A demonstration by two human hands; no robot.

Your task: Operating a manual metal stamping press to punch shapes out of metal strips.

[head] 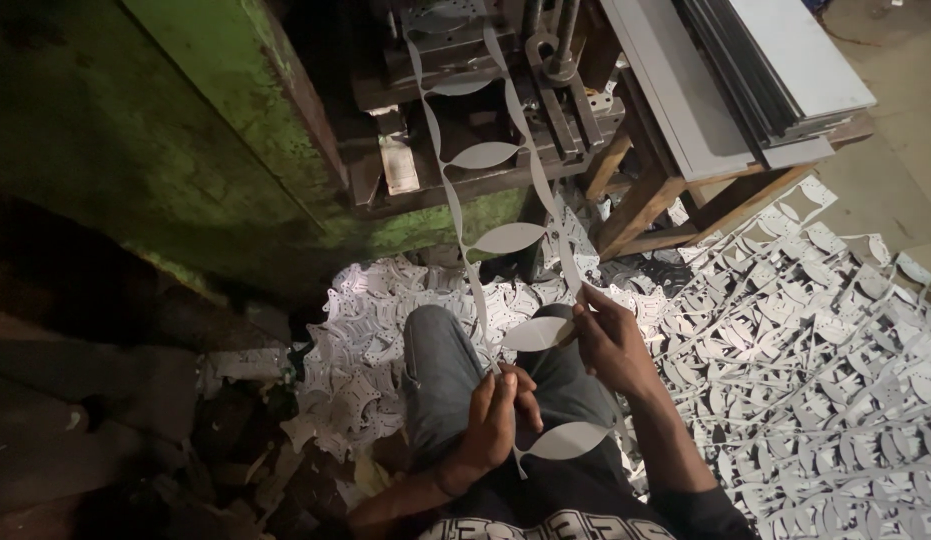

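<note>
— Dim workshop floor, with a green press [235, 130] behind. What is in the hands?

— One punched metal strip [485, 200] that runs from the press down to the lap. Left hand [495, 420] is closed around its left rail; right hand [610, 340] pinches the right rail.

— Which step?

— I judge they feed the strip; the next move needs an even pull. Five leaf-shaped links show. Scrap pieces [785, 350] on the floor are too many to count.
</note>
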